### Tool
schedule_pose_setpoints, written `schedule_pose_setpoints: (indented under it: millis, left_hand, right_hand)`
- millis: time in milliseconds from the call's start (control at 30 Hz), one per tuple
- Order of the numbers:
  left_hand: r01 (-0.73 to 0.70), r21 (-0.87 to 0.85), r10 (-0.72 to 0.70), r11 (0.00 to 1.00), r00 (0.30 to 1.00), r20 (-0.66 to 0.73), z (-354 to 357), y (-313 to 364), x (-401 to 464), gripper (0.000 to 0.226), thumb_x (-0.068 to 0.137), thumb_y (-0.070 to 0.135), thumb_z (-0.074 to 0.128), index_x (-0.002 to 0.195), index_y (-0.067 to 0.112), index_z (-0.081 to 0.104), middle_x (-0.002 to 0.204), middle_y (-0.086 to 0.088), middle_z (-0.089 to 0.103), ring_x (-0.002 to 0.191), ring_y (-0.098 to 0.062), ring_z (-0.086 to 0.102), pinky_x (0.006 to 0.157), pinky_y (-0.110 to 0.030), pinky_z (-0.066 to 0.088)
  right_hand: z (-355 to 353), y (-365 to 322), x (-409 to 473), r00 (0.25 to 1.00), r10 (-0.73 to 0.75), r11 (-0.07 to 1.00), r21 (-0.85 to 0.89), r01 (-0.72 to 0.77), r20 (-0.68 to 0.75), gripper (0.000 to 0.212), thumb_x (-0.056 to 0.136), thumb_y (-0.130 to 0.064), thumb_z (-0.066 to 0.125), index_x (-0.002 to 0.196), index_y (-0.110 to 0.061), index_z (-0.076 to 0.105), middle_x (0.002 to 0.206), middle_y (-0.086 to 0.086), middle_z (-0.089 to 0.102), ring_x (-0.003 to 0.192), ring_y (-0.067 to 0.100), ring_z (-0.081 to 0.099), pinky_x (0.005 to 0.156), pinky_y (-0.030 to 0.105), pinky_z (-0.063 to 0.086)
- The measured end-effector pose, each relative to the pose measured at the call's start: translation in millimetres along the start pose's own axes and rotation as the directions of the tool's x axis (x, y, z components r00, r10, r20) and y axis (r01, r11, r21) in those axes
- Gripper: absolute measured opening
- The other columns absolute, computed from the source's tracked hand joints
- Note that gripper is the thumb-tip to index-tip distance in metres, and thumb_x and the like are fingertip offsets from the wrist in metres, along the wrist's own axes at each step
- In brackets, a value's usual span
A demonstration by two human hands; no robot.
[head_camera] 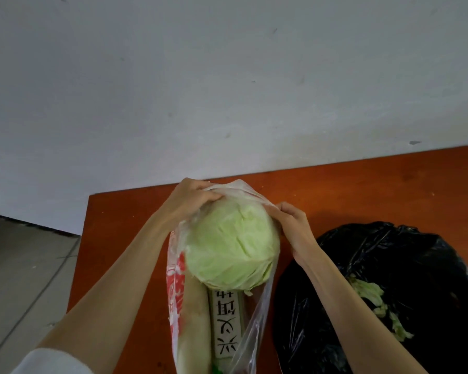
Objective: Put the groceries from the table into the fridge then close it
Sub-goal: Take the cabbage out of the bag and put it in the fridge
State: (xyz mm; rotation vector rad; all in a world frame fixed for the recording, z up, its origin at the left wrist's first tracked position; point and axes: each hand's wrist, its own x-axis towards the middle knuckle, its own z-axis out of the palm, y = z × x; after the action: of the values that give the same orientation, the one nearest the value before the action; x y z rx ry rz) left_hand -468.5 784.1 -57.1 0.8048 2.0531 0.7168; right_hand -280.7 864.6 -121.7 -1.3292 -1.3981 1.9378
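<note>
While groceries sit on the table (362, 184): nothing stored yet.
Hands: left hand (192, 201) and right hand (289, 225) pinch the bag (176, 279) round the cabbage (231, 247).
Left: carry, load, close.

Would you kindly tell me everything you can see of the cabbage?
The cabbage is a round, pale green head with tightly wrapped, veined leaves, looking whole and fresh. It sits at the mouth of a thin clear plastic bag printed in red, above a white radish and a labelled packet inside. The left hand and the right hand flank it, each with a grip on the bag's film at its top. All of this is over the orange-brown table.
</note>
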Motion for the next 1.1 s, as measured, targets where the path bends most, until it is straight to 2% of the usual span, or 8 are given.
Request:
schedule_pose_setpoints:
  millis: [133,200,267,533,700,900,1000,1100]
  left_hand:
    - [-0.134,0.126,0.144,0.983,0.987,-0.076,2,-4,-15,0.023,0.082,0.022,0.065,0.061,0.033,0.064,0.058,0.015,0.061,0.065,-0.01,0.055,0.06,-0.026,0.039]
    - [-0.172,0.205,0.194,0.963,0.977,-0.091,3,-4,-19,0.017,0.081,0.029,0.065,0.069,0.018,0.069,0.067,0.001,0.067,0.071,-0.02,0.059,0.066,-0.036,0.044]
    - [-0.191,0.25,0.221,0.949,0.97,-0.098,3,-3,-21,0.019,0.083,0.028,0.064,0.08,0.011,0.071,0.078,-0.007,0.069,0.08,-0.022,0.062,0.073,-0.039,0.046]
    - [-0.027,0.158,0.01,0.987,0.994,0.109,-1,0,-9,0.016,0.084,0.029,0.064,0.082,0.016,0.073,0.085,-0.002,0.071,0.081,-0.018,0.065,0.072,-0.032,0.046]
    - [0.031,0.024,-0.034,0.999,0.991,0.132,6,0,-7,0.018,0.085,0.016,0.061,0.072,0.02,0.073,0.074,0.004,0.07,0.072,-0.011,0.062,0.069,-0.024,0.045]
    - [-0.025,-0.101,0.05,0.995,0.966,0.255,-2,-8,-14,0.019,0.088,0.023,0.061,0.106,0.027,0.064,0.109,0.007,0.066,0.105,-0.012,0.06,0.09,-0.024,0.045]
    - [-0.038,-0.255,0.156,0.966,0.874,0.459,-13,-19,-35,0.063,0.072,0.054,0.069,0.129,0.041,0.045,0.134,0.016,0.049,0.123,-0.002,0.047,0.1,-0.027,0.04]
    - [-0.051,-0.242,0.186,0.969,0.798,0.574,-6,-26,-56,0.087,0.056,0.061,0.076,0.132,0.05,0.036,0.135,0.024,0.043,0.118,0.005,0.049,0.092,-0.018,0.046]
  right_hand:
    - [4,4,-8,0.997,0.071,0.992,0.106,-0.074,0.036,0.034,0.085,-0.014,0.064,0.052,-0.018,0.054,0.053,-0.008,0.055,0.054,0.009,0.049,0.055,0.021,0.041]
    - [4,4,-14,0.994,0.088,0.98,0.172,-0.097,0.061,0.009,0.085,-0.012,0.065,0.077,-0.017,0.069,0.082,0.004,0.07,0.074,0.019,0.063,0.071,0.033,0.053]
    - [3,3,-18,0.991,0.091,0.979,0.174,-0.107,0.095,0.018,0.087,-0.014,0.063,0.103,-0.016,0.069,0.101,0.007,0.07,0.091,0.021,0.067,0.084,0.036,0.054]
    - [-3,2,-14,0.95,0.216,0.974,0.023,-0.227,0.226,0.03,0.096,-0.027,0.049,0.111,-0.011,0.068,0.11,0.007,0.07,0.106,0.019,0.064,0.1,0.04,0.045]
    - [-9,3,-14,0.95,0.206,0.972,0.067,-0.227,0.237,0.028,0.096,-0.016,0.047,0.099,0.0,0.07,0.099,0.014,0.071,0.092,0.024,0.066,0.086,0.034,0.05]
    - [-4,-4,-17,0.957,0.192,0.979,0.024,-0.202,0.218,0.018,0.085,-0.01,0.058,0.099,-0.007,0.068,0.089,0.006,0.073,0.087,0.023,0.066,0.07,0.026,0.052]
    - [-13,-8,-21,0.866,0.085,0.988,0.07,-0.137,0.492,0.058,0.077,-0.037,0.067,0.13,-0.015,0.054,0.13,0.009,0.059,0.121,0.028,0.054,0.102,0.043,0.041]
    - [-16,-7,-38,0.762,0.114,0.988,0.012,-0.157,0.637,0.08,0.071,-0.054,0.07,0.139,-0.026,0.041,0.136,0.0,0.054,0.124,0.02,0.052,0.101,0.035,0.044]
